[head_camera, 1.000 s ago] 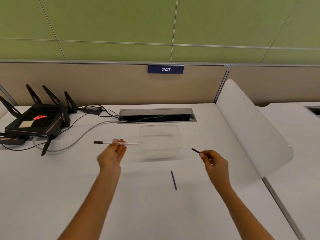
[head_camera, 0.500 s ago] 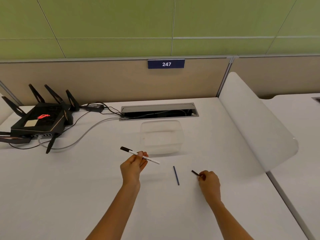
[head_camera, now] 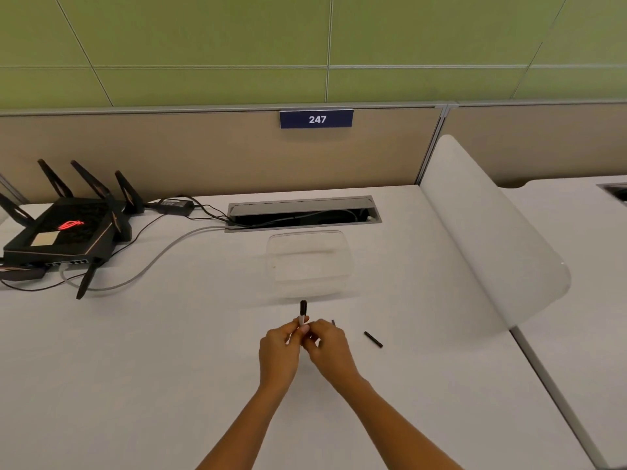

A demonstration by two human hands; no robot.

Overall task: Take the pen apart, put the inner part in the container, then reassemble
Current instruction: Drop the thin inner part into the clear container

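Note:
The white pen barrel (head_camera: 302, 319) with its black end (head_camera: 303, 307) points away from me, just in front of the clear plastic container (head_camera: 342, 247). My left hand (head_camera: 280, 349) grips the barrel from the left. My right hand (head_camera: 327, 346) meets it from the right, fingertips pinched on the barrel's near part. A short black pen piece (head_camera: 373, 339) lies loose on the table to the right of my hands. Only the far tip of the thin blue inner part (head_camera: 333, 322) shows past my right hand; the rest is hidden. The container looks empty.
A black router (head_camera: 64, 232) with antennas and cables sits at the far left. A cable slot (head_camera: 302, 213) opens in the white desk behind the container. A white curved divider (head_camera: 488, 239) borders the desk on the right.
My right hand put the short black piece down on the table and moved left to join my left hand on the barrel. The barrel turned from sideways to pointing away.

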